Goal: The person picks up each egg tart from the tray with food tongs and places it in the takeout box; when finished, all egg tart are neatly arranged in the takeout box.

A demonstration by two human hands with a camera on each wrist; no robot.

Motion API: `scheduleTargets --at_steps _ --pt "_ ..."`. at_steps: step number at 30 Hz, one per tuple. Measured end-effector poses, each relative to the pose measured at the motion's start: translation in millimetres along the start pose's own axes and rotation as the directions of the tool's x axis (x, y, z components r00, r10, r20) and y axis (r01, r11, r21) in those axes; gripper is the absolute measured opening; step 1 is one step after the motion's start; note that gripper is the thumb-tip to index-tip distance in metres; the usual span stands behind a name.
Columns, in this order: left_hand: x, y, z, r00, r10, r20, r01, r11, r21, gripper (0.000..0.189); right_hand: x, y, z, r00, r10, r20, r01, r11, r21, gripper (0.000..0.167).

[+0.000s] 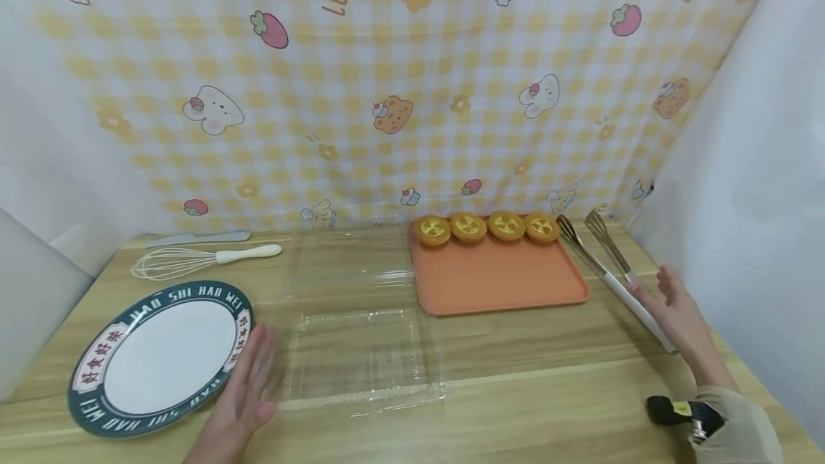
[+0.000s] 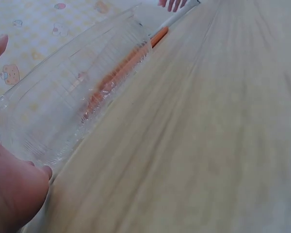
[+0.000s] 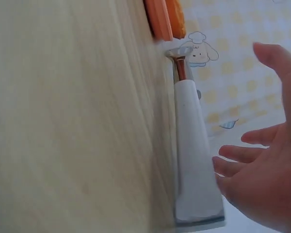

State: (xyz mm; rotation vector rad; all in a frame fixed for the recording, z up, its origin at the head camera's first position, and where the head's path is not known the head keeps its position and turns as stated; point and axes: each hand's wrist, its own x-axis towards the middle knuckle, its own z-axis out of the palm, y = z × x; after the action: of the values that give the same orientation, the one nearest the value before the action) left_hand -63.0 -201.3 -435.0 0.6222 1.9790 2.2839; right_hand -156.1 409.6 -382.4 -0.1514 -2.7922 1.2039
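My right hand point(image 1: 673, 317) hovers at the tongs point(image 1: 634, 306), its fingers spread and holding nothing. The tongs have white handles and slotted metal ends, and lie spread on the table right of an orange tray point(image 1: 503, 281). In the right wrist view, a white handle point(image 3: 194, 150) stands close beside the fingers point(image 3: 240, 153); whether they touch is unclear. My left hand point(image 1: 241, 385) is between a green-rimmed plate point(image 1: 238, 299) and an open clear plastic box point(image 1: 361, 360), fingers extended, gripping nothing. Several egg tarts point(image 1: 468, 227) sit in a row along the tray's back edge.
A whisk point(image 1: 187, 261) and a grey knife point(image 1: 200, 238) lie at the back left, behind the plate. The clear box's lid point(image 1: 351, 256) lies flat behind its base, beside the tray. A patterned cloth point(image 1: 412, 92) hangs behind the wooden table point(image 1: 528, 392).
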Motion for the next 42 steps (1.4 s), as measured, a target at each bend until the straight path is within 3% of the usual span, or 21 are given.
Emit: scheduleTargets --at_steps 6,14,23,30,34,42 --pt "2.9 3.6 4.7 1.0 0.023 0.018 -0.023 1.0 0.009 0.088 3.1 10.2 1.8 0.999 -0.044 -0.019 0.042 0.995 -0.087 0.089" --pt "0.4 7.0 3.2 0.995 -0.075 -0.067 0.08 0.995 0.067 0.089 4.3 21.4 8.2 0.991 -0.081 -0.105 0.051 0.964 -0.262 0.091" --pt "2.0 10.2 7.2 0.991 -0.103 -0.082 0.108 0.993 0.054 0.093 2.8 37.7 5.8 0.995 -0.035 -0.097 0.008 0.963 -0.269 0.084" --pt "4.3 10.7 8.9 0.991 -0.102 -0.086 0.108 0.991 0.077 0.092 6.5 39.7 4.1 0.977 -0.18 -0.111 0.127 0.92 -0.37 0.055" --pt "4.3 10.0 8.0 0.99 -0.109 -0.087 0.116 0.99 0.078 0.091 8.8 35.6 5.0 0.971 -0.223 -0.089 0.17 0.898 -0.406 0.046" --pt "5.2 7.9 7.0 0.985 -0.131 -0.111 0.143 0.984 0.107 0.089 5.5 27.1 6.8 0.98 -0.186 -0.075 0.151 0.932 -0.33 0.05"
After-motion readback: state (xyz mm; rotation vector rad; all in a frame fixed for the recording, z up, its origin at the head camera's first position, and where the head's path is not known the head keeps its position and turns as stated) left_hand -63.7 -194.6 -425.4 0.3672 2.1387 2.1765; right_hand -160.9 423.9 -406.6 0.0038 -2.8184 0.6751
